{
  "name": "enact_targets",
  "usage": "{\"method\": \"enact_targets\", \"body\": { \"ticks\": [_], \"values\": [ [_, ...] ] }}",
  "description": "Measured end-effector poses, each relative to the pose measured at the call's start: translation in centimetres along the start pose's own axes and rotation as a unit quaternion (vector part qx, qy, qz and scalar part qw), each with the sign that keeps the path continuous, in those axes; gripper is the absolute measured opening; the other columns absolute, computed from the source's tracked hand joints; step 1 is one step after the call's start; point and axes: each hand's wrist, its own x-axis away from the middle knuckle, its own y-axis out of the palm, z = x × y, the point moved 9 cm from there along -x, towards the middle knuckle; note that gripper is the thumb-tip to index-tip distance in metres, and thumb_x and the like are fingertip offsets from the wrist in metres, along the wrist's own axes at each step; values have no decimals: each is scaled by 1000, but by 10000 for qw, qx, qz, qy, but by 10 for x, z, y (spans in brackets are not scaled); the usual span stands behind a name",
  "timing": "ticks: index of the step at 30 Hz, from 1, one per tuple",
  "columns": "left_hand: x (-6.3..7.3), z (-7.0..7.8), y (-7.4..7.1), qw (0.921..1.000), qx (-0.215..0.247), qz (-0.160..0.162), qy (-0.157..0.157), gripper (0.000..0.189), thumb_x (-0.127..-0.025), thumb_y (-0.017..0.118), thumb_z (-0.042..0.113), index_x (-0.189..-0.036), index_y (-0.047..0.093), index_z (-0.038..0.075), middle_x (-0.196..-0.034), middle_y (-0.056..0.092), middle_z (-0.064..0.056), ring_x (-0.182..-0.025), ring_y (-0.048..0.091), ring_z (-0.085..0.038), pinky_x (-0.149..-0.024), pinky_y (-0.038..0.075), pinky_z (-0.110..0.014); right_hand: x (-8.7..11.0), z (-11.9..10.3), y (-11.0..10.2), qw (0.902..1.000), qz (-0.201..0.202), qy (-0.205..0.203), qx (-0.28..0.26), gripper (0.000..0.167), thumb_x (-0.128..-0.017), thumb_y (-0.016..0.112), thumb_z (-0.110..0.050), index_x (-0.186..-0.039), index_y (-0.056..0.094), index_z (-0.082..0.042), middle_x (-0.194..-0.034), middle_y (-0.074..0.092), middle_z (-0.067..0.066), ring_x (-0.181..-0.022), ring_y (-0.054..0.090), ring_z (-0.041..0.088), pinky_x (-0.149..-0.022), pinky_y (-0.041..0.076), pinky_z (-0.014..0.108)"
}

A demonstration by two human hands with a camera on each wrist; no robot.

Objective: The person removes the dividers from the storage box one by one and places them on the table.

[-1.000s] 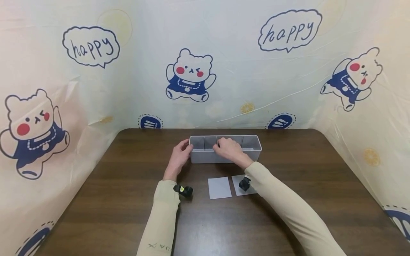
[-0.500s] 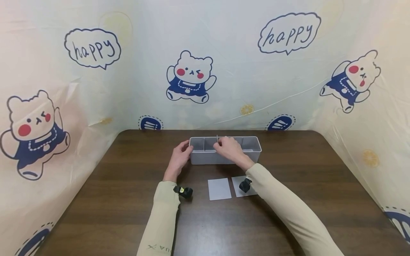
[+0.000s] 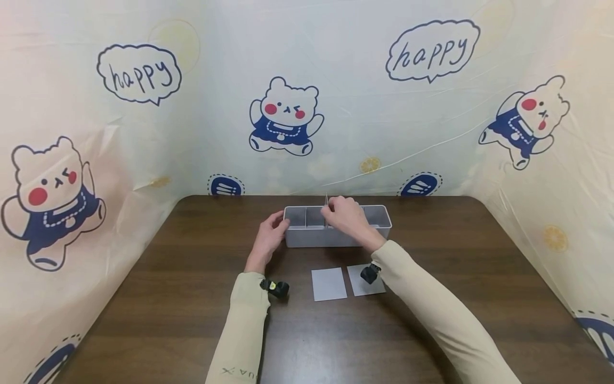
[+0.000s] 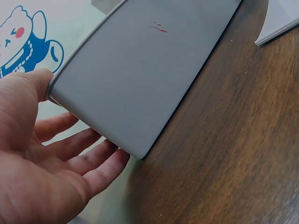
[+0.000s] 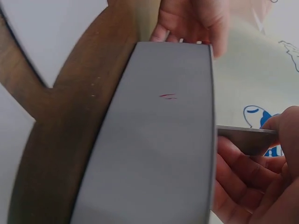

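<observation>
A long grey divided storage box [image 3: 312, 238] stands near the table's back edge. My left hand [image 3: 269, 237] holds its left end; in the left wrist view the thumb lies at the rim and the fingers along the end wall [image 4: 93, 123]. My right hand [image 3: 347, 216] pinches a thin grey divider [image 5: 247, 139] between thumb and fingers. The divider stands upright, its upper part above the box rim; its lower part is hidden by the box. Another divider [image 3: 306, 217] stands in the box to the left. My right hand hides part of the middle compartments.
Two flat white squares lie side by side on the brown table [image 3: 192, 298] in front of the box: a left one [image 3: 329, 284] and a right one [image 3: 361, 286], partly covered by the right wrist camera [image 3: 370, 273]. A patterned curtain [image 3: 336, 106] hangs behind.
My right hand has risen from inside the box, drawing the divider up above the rim. My left hand stays on the box's left end. The box and white squares keep their places.
</observation>
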Motion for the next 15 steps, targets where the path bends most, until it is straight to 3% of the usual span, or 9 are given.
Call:
{"method": "enact_targets", "body": {
  "ticks": [8,15],
  "values": [
    [1,-1,0,10000,85,-17,1,52,-101,52,33,-148,41,16,-150,44,-11,-133,48,-30,-111,43,-47,2,-9,-17,9998,184,-116,23,29,-89,45,-23,-61,46,-15,-52,44,-2,-45,38,13,-41,25,24],
    [1,0,0,10000,38,-2,-37,52,-101,52,33,-149,41,17,-151,43,-10,-133,48,-29,-111,43,-47,9,-8,-29,9985,346,-158,-398,26,-90,45,-24,-68,52,-13,-59,50,1,-49,44,15,-43,31,24]
  ]
}}
